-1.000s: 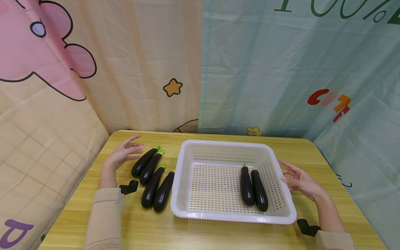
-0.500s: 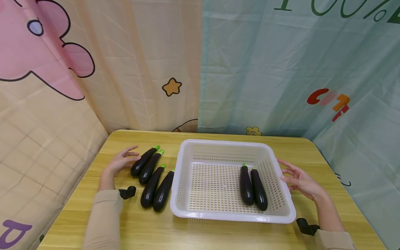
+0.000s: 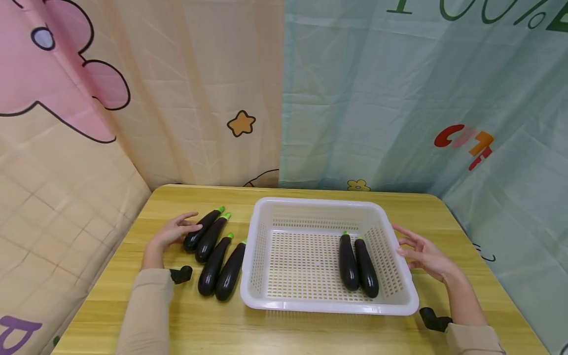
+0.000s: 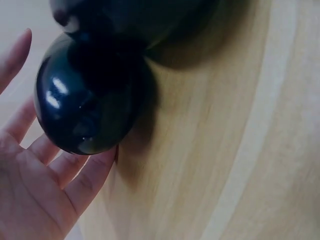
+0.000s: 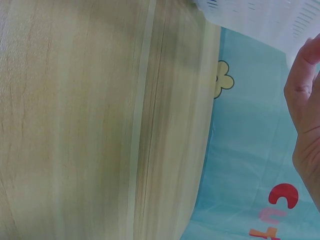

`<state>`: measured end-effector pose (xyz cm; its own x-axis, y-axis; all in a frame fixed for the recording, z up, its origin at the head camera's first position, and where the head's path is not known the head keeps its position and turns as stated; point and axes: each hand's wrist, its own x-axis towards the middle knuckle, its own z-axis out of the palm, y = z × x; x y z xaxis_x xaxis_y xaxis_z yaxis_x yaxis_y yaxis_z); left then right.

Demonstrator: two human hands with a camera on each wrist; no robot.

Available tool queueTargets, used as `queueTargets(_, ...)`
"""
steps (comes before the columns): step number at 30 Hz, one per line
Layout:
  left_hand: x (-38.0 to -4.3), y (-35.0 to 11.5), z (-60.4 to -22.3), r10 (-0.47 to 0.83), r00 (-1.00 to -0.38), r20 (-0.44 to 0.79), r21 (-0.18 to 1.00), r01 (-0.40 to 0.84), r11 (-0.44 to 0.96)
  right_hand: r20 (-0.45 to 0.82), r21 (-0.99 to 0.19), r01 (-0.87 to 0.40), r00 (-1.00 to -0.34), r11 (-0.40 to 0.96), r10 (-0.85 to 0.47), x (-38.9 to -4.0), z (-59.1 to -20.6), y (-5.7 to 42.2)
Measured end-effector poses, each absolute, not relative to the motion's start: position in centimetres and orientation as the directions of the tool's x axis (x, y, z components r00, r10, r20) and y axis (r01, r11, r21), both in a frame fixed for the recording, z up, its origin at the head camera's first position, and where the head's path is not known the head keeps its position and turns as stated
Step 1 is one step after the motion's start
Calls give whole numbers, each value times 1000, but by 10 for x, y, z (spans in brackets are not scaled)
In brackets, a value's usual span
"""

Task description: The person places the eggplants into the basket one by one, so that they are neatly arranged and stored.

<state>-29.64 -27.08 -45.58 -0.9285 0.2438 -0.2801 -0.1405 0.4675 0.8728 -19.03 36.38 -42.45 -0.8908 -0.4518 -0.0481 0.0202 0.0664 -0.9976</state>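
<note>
My left hand [image 3: 172, 231] is beside the outermost of several dark, glossy eggplants lying left of the basket. Its fingertips are right at that eggplant [image 3: 198, 233]. In the left wrist view the fingers [image 4: 82, 182] run along the underside of the eggplant's rounded end [image 4: 92, 100], and the thumb stands apart from it. My right hand [image 3: 427, 255] has its extended fingers against the right rim of a white perforated plastic basket [image 3: 328, 309]. Two eggplants, a left one [image 3: 348, 264] and a right one [image 3: 366, 268], lie side by side in the basket's right part.
A wooden table [image 3: 213, 330] carries everything. Three more eggplants lie between the left hand and the basket, the nearest to it being an eggplant [image 3: 231, 271] at its left wall. Printed curtains [image 3: 355, 98] hang behind the table and at both sides.
My left hand has come down and to the right, from above the table's left side to the outermost eggplant. The right hand stays at the basket's rim.
</note>
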Motion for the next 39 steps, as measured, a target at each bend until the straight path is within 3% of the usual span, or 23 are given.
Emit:
queueTargets(21, -296, -264, -452, 233, -917, -325, 817, -148, 558, -47, -998, 22, -884, 59, -466, -192, -427, 365)
queueTargets(39, -293, -275, -453, 180, -937, -300, 900, -216, 377, -9, -1000, 13, -867, -6, -499, -191, -426, 364)
